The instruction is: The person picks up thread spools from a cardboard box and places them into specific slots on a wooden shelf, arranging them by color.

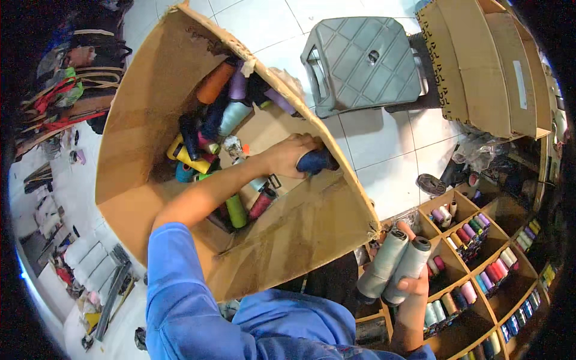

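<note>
My left hand reaches into a large open cardboard box and is closed around a navy blue thread spool beside the box's right wall. Deeper inside lie loose thread spools: an orange one, a yellow one, a lime green one and a dark red one, among others. Outside the box, at lower right, my right hand grips two grey thread spools side by side, held tilted. Part of that hand is hidden behind the spools.
A wooden compartment rack with many coloured spools stands at lower right. A grey plastic stool is beyond the box on the tiled floor. Another cardboard box sits at upper right, and piled materials line the left.
</note>
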The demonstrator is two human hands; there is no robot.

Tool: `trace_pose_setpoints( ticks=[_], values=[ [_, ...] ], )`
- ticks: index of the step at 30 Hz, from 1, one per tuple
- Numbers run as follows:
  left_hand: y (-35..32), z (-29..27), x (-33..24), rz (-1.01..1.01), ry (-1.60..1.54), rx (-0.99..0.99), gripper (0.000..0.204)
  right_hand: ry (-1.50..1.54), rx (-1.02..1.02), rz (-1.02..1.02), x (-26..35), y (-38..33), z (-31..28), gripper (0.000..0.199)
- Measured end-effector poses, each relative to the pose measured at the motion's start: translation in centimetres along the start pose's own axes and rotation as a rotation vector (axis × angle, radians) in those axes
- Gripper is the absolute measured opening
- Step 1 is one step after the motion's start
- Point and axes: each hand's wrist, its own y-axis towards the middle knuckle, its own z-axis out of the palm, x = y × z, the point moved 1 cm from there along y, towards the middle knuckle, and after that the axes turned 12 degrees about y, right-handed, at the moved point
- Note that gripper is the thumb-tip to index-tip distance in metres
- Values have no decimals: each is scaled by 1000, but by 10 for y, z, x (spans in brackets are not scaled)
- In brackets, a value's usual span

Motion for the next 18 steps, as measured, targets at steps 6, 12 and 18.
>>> trace_pose_setpoints(
  ticks=[6, 12, 18],
  values=[
    [-12, -3, -14, -66, -18, -36, 78, 74, 62, -21, -5, 5, -2, 103],
    [5, -16, -23, -116, -392, 349, 91, 71, 84, -7, -7, 1, -9, 104],
    [17, -31, -29, -94, -370, 442, 78, 67, 70, -37, -8, 1, -12, 105]
  ],
)
